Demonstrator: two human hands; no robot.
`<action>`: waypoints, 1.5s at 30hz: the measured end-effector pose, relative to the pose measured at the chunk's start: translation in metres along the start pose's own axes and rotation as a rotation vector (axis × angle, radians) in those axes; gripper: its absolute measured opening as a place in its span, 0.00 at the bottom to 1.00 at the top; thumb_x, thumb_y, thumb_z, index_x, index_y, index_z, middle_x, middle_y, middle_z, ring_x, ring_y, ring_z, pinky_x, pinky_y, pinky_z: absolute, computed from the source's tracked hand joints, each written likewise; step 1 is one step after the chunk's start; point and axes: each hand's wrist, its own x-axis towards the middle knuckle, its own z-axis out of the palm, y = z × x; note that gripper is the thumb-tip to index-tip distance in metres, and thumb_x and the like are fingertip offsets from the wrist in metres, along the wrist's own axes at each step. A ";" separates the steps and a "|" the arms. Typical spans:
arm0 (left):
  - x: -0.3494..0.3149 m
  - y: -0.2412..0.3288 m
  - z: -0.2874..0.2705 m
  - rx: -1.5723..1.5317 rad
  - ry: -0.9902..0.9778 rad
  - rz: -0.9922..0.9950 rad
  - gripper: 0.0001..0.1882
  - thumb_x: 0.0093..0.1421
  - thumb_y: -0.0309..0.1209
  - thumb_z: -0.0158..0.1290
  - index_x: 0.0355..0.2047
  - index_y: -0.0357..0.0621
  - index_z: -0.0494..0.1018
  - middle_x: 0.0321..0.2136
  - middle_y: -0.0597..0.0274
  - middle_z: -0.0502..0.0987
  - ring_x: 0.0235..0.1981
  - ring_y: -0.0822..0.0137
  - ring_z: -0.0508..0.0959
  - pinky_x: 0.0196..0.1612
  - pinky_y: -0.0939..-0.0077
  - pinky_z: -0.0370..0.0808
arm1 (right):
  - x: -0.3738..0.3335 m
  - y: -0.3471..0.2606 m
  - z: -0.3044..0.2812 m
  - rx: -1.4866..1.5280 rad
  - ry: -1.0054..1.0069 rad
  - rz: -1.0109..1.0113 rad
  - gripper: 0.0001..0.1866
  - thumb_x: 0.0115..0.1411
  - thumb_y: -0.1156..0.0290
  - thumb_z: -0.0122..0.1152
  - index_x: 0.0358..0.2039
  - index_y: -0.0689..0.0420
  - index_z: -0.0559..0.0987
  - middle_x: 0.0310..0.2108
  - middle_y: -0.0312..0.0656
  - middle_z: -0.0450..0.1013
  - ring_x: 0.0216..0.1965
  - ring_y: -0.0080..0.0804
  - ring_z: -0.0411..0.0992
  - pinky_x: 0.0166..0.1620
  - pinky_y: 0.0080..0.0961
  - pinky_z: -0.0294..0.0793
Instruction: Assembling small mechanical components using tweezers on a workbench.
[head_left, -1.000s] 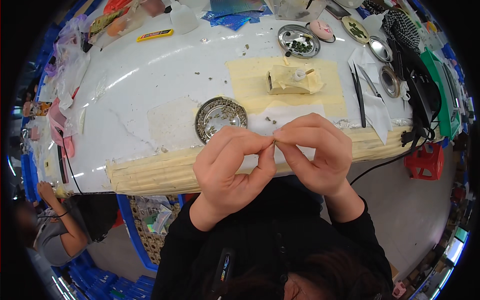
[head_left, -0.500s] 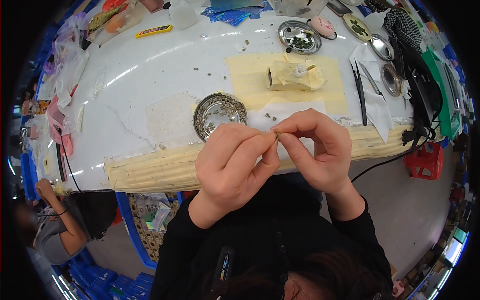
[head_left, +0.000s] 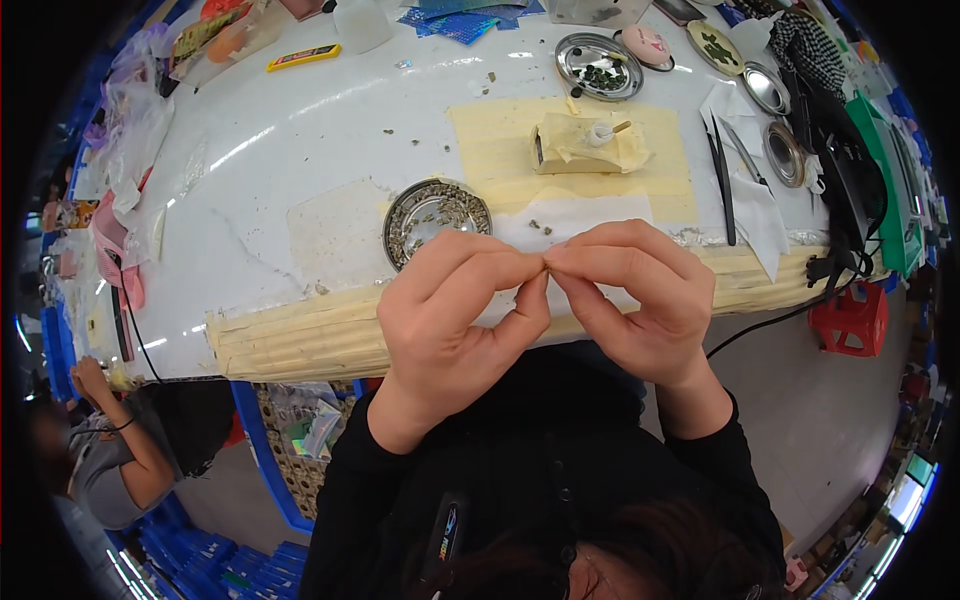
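Two hands meet fingertip to fingertip above the near edge of a white surface (head_left: 300,150). The left hand (head_left: 450,320) and the right hand (head_left: 640,300) are both raised from black sleeves, wrists bent, fingers curled inward. Thumb and forefinger of each are pinched shut at the point where they touch; whatever lies between the tips is too small to make out.

The surface is wide and curved by the lens, its front edge padded with cream-coloured strips (head_left: 290,335). A pale yellow mat (head_left: 490,150) lies beyond the hands, carrying a small tape-wrapped block (head_left: 585,148). Just behind the left hand sits a round metal dish of small dark parts (head_left: 435,215), partly hidden by the knuckles. A sheet of white paper (head_left: 580,212) lies between the dish and the mat, with a few loose bits on it, just beyond the pinched fingertips.

Farther back stands a second metal dish (head_left: 598,66) holding dark pieces, and to the right black tweezers (head_left: 722,175) rest on white tissue. A yellow utility knife (head_left: 303,57) lies at the far left. A black cable (head_left: 770,320) trails off the right edge toward a red stool (head_left: 850,320) on the floor. Another person (head_left: 120,460) sits at lower left.
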 end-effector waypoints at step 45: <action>-0.002 -0.008 0.006 0.034 0.061 0.162 0.14 0.40 0.13 0.61 0.29 0.36 0.78 0.24 0.59 0.77 0.25 0.63 0.77 0.28 0.73 0.74 | -0.010 -0.003 0.008 0.354 0.028 0.351 0.05 0.57 0.81 0.62 0.35 0.65 0.77 0.30 0.40 0.77 0.30 0.23 0.77 0.36 0.18 0.78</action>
